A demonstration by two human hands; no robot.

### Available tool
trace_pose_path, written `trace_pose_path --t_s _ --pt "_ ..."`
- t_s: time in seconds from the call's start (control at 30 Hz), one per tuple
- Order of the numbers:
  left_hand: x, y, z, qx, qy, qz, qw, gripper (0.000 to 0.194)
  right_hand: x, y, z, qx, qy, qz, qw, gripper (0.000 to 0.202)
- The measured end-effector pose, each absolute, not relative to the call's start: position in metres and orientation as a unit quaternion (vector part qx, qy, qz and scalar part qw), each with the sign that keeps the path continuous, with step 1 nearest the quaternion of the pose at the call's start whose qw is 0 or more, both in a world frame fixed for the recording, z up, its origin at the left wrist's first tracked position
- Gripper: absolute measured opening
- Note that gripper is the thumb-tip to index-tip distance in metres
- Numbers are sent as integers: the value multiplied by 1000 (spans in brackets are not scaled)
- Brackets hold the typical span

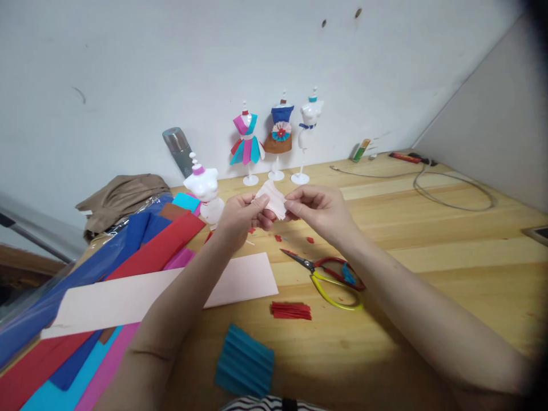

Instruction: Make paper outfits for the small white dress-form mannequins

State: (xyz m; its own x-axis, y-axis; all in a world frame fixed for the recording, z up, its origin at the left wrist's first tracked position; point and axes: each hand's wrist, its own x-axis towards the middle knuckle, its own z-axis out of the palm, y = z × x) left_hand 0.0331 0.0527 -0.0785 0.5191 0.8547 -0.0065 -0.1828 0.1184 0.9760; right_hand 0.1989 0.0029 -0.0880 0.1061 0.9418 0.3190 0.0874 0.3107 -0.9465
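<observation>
A small pleated piece of pale pink paper (271, 198) is held up between both hands above the table. My left hand (245, 214) pinches its left side, thumb on top. At its lower right edge, the fingertips of my right hand (311, 208) close on the paper. Scissors (319, 271) with one red and one yellow handle lie below my right hand. Nearer to me are a red pleated strip (291, 310) and a teal pleated sheet (244, 361). A long pale pink strip (244, 278) passes under my left forearm.
Three small mannequins, one in a pink and teal dress (247, 140), stand by the wall. Another mannequin (203, 185) is left of my hands. Coloured paper (158, 245) piles at left, near a flask (177, 149). A cable (454, 202) lies at right.
</observation>
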Motion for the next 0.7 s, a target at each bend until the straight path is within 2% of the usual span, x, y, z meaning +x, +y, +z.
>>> trace_pose_path --t_s 0.2,0.3,0.53,0.7 --pt "32 55 -83 556 306 374 676 39 199 4 -90 -465 -568 346 584 9" --pt "32 55 -81 544 305 383 682 41 201 4 -89 -476 -558 327 596 15" --pt "38 52 -78 522 325 387 687 44 203 -4 -83 -422 -685 201 559 20" --pt "36 51 -86 579 310 364 661 49 203 1 -85 -437 -573 378 581 24"
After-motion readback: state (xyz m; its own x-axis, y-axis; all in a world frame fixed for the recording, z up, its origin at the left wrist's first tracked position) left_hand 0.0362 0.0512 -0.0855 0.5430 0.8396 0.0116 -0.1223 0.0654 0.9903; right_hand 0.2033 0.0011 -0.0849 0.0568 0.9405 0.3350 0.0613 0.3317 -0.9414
